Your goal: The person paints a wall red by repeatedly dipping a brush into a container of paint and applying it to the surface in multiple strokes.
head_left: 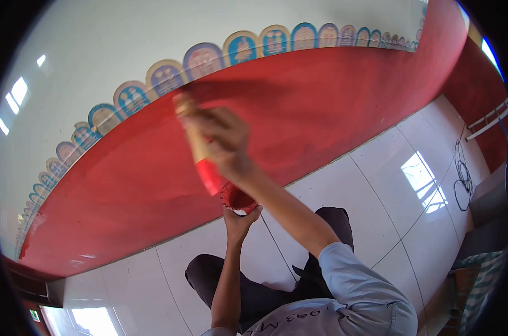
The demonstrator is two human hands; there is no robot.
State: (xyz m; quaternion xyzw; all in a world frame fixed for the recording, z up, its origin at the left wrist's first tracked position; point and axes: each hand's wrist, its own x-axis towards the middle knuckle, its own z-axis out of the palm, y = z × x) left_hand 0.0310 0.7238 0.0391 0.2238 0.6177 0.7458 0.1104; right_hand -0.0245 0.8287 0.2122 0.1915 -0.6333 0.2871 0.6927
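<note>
My right hand [227, 140] is raised in front of the red wall [321, 106], fingers closed around a paintbrush [194, 138]. The brush is smeared by motion; its upper part is tan and its lower end red. Below it, my left hand [241, 219] grips a small paint container [240, 198] from underneath and the side. Red coats the container's inside and rim, with a whitish patch low on its outside. The brush's red end is close to the container's rim in this view.
A row of arched picture decals [204, 60] runs along the red band's upper edge, below the white wall [125, 39]. I sit cross-legged on white floor tiles [371, 185]. At right are a coiled cable [462, 182] and a ladder-like frame [489, 120].
</note>
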